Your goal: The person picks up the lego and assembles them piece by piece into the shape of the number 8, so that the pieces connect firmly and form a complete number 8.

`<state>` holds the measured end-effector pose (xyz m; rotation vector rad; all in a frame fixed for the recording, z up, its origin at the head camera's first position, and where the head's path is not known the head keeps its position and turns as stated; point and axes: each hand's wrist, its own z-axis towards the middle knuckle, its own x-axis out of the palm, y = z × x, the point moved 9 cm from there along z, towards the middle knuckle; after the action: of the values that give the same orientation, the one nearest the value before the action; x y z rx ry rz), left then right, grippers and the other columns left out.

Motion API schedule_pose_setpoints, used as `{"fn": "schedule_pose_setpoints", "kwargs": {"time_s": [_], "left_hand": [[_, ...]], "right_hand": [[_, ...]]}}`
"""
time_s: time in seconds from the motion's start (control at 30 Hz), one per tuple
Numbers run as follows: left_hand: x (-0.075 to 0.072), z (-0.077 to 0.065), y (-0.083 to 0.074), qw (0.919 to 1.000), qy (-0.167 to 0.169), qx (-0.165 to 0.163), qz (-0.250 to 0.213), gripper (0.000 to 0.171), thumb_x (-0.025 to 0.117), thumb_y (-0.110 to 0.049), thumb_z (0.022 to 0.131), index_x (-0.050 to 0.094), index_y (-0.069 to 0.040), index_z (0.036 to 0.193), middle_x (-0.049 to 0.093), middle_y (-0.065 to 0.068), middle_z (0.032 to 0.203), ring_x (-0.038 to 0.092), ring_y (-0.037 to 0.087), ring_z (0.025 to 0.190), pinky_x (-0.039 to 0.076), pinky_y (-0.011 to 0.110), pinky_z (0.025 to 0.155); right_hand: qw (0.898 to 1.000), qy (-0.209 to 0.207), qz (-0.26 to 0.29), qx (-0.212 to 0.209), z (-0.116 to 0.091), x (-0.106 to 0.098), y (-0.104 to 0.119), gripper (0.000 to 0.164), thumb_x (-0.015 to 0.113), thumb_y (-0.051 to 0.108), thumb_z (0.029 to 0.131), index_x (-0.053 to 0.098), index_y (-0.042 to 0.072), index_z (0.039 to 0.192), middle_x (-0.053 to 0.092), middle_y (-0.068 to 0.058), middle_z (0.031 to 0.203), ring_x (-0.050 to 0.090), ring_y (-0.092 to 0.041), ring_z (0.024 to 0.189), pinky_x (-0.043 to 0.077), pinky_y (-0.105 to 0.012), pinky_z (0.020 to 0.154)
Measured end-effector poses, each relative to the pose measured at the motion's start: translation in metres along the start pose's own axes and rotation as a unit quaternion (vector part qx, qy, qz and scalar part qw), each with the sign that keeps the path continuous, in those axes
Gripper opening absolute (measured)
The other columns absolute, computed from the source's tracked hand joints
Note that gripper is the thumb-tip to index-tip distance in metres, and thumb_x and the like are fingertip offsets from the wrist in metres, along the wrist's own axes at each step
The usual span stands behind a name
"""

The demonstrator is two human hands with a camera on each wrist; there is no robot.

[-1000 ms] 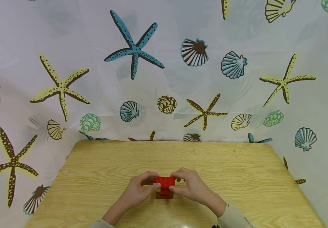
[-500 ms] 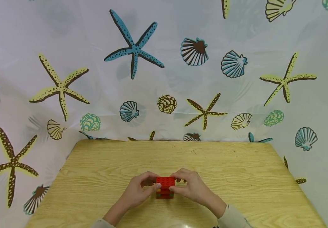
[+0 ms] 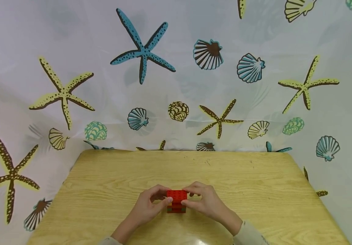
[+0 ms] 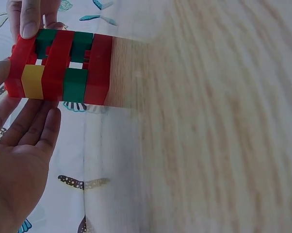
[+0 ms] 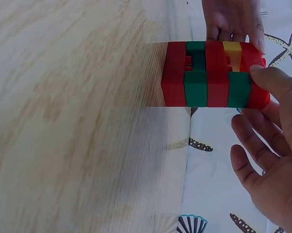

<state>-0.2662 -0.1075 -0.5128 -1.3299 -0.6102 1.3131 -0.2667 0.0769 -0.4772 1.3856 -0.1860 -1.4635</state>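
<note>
A small tower of toy building bricks (image 3: pixel 177 205) stands on the wooden table (image 3: pixel 127 170) between my hands. From the bottom it goes red, a pair of green bricks, red, a yellow and a green one, then a red brick (image 3: pixel 177 195) on top. Gaps show between the paired bricks in both wrist views. My left hand (image 3: pixel 147 205) pinches the left end of the top brick, its thumb in front and fingers behind. At the right end, my right hand (image 3: pixel 208 203) pinches the same brick in like fashion. The yellow brick (image 4: pixel 32 81) lies on the left side, the upper green brick (image 5: pixel 239 90) on the right.
A white cloth (image 3: pixel 176 85) printed with starfish and shells hangs behind the table and along both sides. Bare wood surrounds the tower, with the table's back edge well beyond it.
</note>
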Motion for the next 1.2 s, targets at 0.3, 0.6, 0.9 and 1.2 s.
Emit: {"fn": "schedule_pose_setpoints", "kwargs": {"time_s": [0.3, 0.6, 0.9, 1.2], "left_hand": [[0.0031, -0.0034, 0.0023, 1.0, 0.003, -0.004, -0.004, 0.02, 0.073, -0.025, 0.102, 0.072, -0.015, 0.12, 0.077, 0.004, 0.112, 0.073, 0.012, 0.098, 0.061, 0.028, 0.091], [-0.0003, -0.0031, 0.0004, 0.9999, -0.009, 0.008, 0.005, 0.019, 0.074, -0.024, 0.101, 0.072, -0.018, 0.119, 0.077, 0.0, 0.113, 0.073, 0.012, 0.101, 0.06, 0.028, 0.093], [0.0014, -0.0015, -0.0018, 0.9999, 0.001, 0.014, 0.009, 0.019, 0.072, -0.024, 0.102, 0.071, -0.018, 0.12, 0.077, 0.001, 0.113, 0.074, 0.013, 0.102, 0.061, 0.029, 0.093], [-0.0021, -0.0028, 0.0019, 0.9995, 0.015, -0.019, 0.021, 0.034, 0.076, -0.031, 0.099, 0.069, -0.016, 0.129, 0.076, 0.003, 0.12, 0.073, 0.018, 0.111, 0.059, 0.029, 0.098]], "right_hand": [[1.0, -0.007, 0.005, -0.019, -0.0038, 0.0011, -0.0006, 0.037, 0.083, 0.023, 0.094, 0.077, 0.005, 0.125, 0.076, -0.002, 0.112, 0.07, -0.023, 0.093, 0.06, -0.029, 0.076], [0.997, -0.028, -0.015, -0.064, -0.0029, -0.0016, 0.0062, 0.038, 0.084, 0.02, 0.092, 0.077, 0.004, 0.126, 0.077, -0.003, 0.108, 0.071, -0.023, 0.09, 0.062, -0.036, 0.075], [0.998, -0.019, -0.014, -0.055, -0.003, -0.0014, 0.0048, 0.039, 0.083, 0.021, 0.093, 0.076, 0.003, 0.126, 0.077, -0.003, 0.108, 0.071, -0.024, 0.092, 0.062, -0.035, 0.078], [0.999, -0.01, -0.016, -0.031, 0.0002, 0.0001, 0.006, 0.034, 0.082, 0.023, 0.094, 0.075, 0.013, 0.126, 0.076, 0.0, 0.113, 0.069, -0.027, 0.096, 0.061, -0.041, 0.084]]}}
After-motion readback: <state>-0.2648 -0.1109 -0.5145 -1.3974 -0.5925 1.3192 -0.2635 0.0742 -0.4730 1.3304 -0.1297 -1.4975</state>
